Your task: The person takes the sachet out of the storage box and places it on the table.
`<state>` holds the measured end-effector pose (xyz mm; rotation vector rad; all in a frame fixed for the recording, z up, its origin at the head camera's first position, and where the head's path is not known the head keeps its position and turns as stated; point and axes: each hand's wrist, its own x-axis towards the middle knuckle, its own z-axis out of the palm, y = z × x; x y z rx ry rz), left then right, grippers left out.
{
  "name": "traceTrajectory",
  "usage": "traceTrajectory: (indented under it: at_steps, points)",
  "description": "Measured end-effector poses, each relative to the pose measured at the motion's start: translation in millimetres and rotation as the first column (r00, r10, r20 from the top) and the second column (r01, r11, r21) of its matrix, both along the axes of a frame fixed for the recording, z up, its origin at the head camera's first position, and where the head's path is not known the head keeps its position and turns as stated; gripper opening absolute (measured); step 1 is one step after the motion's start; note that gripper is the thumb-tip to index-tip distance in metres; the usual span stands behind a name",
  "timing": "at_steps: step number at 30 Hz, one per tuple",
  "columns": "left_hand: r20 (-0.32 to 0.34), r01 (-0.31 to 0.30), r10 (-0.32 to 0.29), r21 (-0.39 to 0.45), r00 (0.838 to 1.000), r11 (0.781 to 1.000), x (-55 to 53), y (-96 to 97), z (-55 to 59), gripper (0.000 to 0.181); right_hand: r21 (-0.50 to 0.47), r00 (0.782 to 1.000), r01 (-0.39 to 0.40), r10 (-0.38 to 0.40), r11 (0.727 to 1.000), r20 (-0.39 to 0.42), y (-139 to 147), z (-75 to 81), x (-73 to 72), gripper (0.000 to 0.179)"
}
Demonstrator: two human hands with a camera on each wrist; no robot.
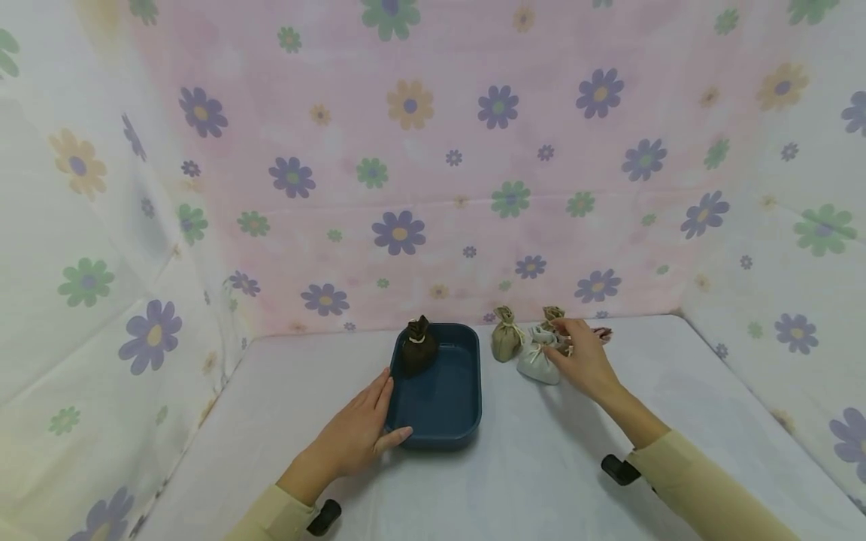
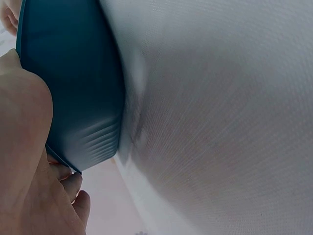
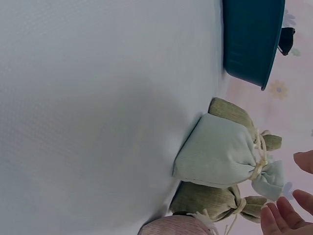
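Observation:
My left hand (image 1: pixel 353 430) rests on the left rim of a dark blue rectangular tray (image 1: pixel 436 436). Its fingers lie extended along the rim and its thumb reaches over the near left corner. Inside the tray, at the far left, sits a dark brown drawstring pouch (image 1: pixel 419 355). To the right, my right hand (image 1: pixel 588 364) hovers at the tied neck of a pale grey-blue pouch (image 3: pixel 212 152). In the right wrist view the thumb and fingers (image 3: pixel 283 215) stand apart around the neck, with a gap between. An olive pouch (image 1: pixel 506 340) stands just left of the pale one.
Another olive pouch (image 3: pixel 203 198) stands beside the pale one, partly behind my right hand in the head view. A pinkish pouch (image 3: pixel 176 226) is beyond it. White cloth (image 1: pixel 528 481) covers the table. Flowered fabric walls (image 1: pixel 433 173) rise at the back and sides.

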<state>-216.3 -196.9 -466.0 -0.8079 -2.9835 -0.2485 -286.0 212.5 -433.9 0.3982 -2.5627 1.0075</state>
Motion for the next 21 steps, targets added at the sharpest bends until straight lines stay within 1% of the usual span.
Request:
traceTrajectory:
  at_steps: [7, 9, 13, 16, 21]
  points:
    - [0.024, -0.008, 0.008, -0.004, 1.0, 1.0, -0.2, -0.6, -2.7, 0.098, -0.011, 0.999, -0.031, 0.03, 0.999, -0.038, -5, 5.4, 5.4, 0.05]
    - [0.02, -0.004, 0.004, -0.001, 1.0, 1.0, -0.7, -0.6, -2.4, 0.097, 0.001, 0.997, -0.031, 0.031, 1.0, -0.065, -8, 7.2, 5.5, 0.049]
    - [0.006, 0.007, -0.007, 0.005, 1.0, 1.0, -1.3, -0.2, 0.0, 0.097, -0.009, 0.991, -0.076, 0.074, 0.997, -0.108, -18, 11.8, 3.5, 0.048]
    - [0.005, 0.007, -0.007, 0.008, 1.0, 1.0, -0.8, 0.0, 1.1, 0.097, -0.029, 0.986, -0.129, 0.125, 0.991, -0.109, -30, 14.3, 1.2, 0.048]
    - [0.019, 0.0, 0.0, 0.002, 1.0, 1.0, -0.2, -0.1, 0.5, 0.098, -0.019, 0.982, -0.169, 0.167, 0.985, -0.091, -52, 17.6, -3.7, 0.048]
